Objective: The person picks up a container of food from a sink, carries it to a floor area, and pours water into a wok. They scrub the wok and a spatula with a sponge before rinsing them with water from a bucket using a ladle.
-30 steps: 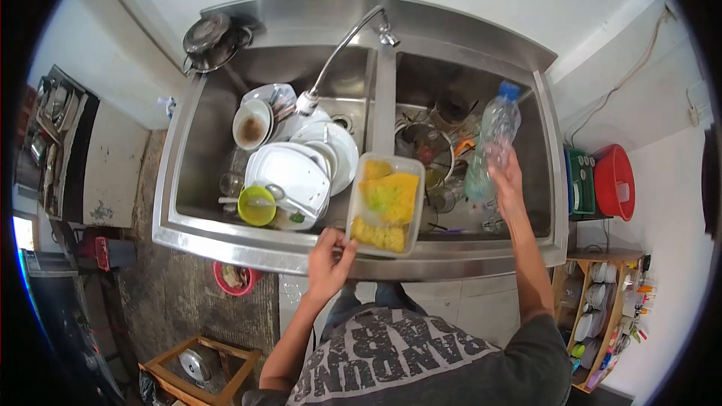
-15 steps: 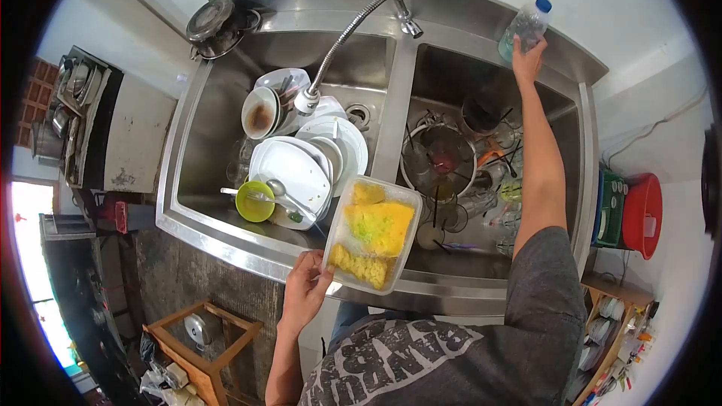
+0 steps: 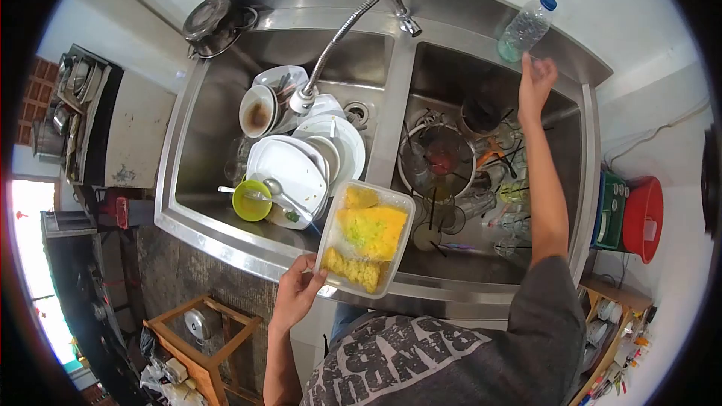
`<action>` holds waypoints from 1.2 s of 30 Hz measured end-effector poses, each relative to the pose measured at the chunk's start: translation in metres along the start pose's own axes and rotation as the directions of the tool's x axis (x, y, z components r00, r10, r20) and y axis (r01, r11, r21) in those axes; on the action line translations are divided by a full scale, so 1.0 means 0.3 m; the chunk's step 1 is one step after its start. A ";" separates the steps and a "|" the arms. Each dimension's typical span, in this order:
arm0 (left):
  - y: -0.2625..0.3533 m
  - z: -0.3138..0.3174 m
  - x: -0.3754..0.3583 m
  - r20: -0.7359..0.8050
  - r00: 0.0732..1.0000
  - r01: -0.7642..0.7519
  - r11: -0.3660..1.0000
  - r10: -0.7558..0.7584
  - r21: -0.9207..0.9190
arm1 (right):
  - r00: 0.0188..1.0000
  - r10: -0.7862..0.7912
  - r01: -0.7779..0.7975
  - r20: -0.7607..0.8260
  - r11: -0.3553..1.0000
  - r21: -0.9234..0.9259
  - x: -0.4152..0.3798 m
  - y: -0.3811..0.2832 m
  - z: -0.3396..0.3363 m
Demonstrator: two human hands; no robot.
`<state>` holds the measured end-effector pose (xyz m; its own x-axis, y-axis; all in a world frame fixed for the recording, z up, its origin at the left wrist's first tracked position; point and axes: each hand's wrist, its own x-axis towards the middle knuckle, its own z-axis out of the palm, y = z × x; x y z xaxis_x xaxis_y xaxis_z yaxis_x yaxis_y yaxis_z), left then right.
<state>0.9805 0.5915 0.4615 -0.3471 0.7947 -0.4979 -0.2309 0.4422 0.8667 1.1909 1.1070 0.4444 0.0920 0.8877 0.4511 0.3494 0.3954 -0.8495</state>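
Note:
My left hand [image 3: 295, 291] grips the near-left corner of a clear plastic container [image 3: 408, 233], held over the front edge of the sink. In the container lie several yellow sponges [image 3: 376, 229], with some greenish suds on the middle one. My right hand [image 3: 537, 84] reaches over the right basin, holding nothing, its fingers loosely bent and apart. Just beyond its fingertips stands a clear plastic bottle [image 3: 526, 28] with a blue cap and a little greenish liquid at the bottom, on the sink's back ledge.
The left basin holds stacked white plates [image 3: 289, 169], bowls and a lime-green bowl [image 3: 252, 201] with cutlery. Glasses and a round container [image 3: 436, 162] fill the right basin. A flexible faucet [image 3: 346, 30] arches over the left one. A lidded pot [image 3: 214, 26] sits at the back-left corner.
My right hand has let go of the bottle and drawn slightly back and to the right. The bottle stays on the ledge. My left hand and the container have shifted slightly left.

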 end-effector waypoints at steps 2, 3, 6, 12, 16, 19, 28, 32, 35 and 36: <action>0.018 0.013 -0.001 -0.021 1.000 -0.010 1.000 0.009 -0.028 | 0.909 0.143 -0.270 0.392 0.918 0.291 -0.263 -0.226 -0.079; 0.024 0.017 -0.004 -0.032 0.999 -0.010 0.999 0.009 -0.039 | 0.741 0.222 -0.393 0.634 0.909 0.141 -0.395 -0.273 -0.135; 0.012 0.009 0.002 -0.025 0.996 -0.090 0.996 0.090 0.012 | 0.054 0.404 -0.721 0.913 0.649 -0.244 -0.712 -0.369 -0.264; -0.012 -0.010 0.036 0.119 0.984 -0.122 0.988 0.133 -0.100 | 0.055 0.366 -0.755 0.929 0.624 -0.201 -0.940 -0.506 -0.301; -0.037 -0.009 0.042 0.116 0.945 -0.286 0.945 0.306 -0.158 | -0.053 0.495 -0.697 0.868 0.604 -0.387 -0.917 -0.593 -0.269; -0.074 -0.010 0.046 0.041 0.918 -0.392 0.918 0.395 -0.061 | -0.052 0.551 -0.630 0.833 0.629 -0.456 -0.903 -0.657 -0.236; -0.089 -0.127 -0.083 -0.043 0.876 -0.481 0.865 0.480 -0.143 | 0.150 0.548 -0.467 0.823 0.773 -0.430 -1.019 -0.838 -0.224; -0.109 -0.357 -0.236 0.032 0.861 -0.494 0.849 0.508 -0.189 | 0.216 0.517 -0.477 0.828 0.796 -0.372 -1.186 -1.017 -0.178; -0.223 -0.588 -0.366 -0.021 0.844 -0.533 0.836 0.535 -0.125 | 0.250 0.500 -0.489 0.829 0.805 -0.337 -1.366 -1.135 -0.114; -0.284 -0.674 -0.417 -0.057 0.836 -0.549 0.832 0.546 -0.083 | 0.246 0.498 -0.492 0.832 0.804 -0.335 -1.417 -1.150 -0.095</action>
<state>0.8599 0.3704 0.4438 -0.4677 0.8822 0.0549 -0.0773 -0.1027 0.9917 1.0576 0.5865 0.5536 -0.5788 0.6116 -0.5394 0.5481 -0.1980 -0.8127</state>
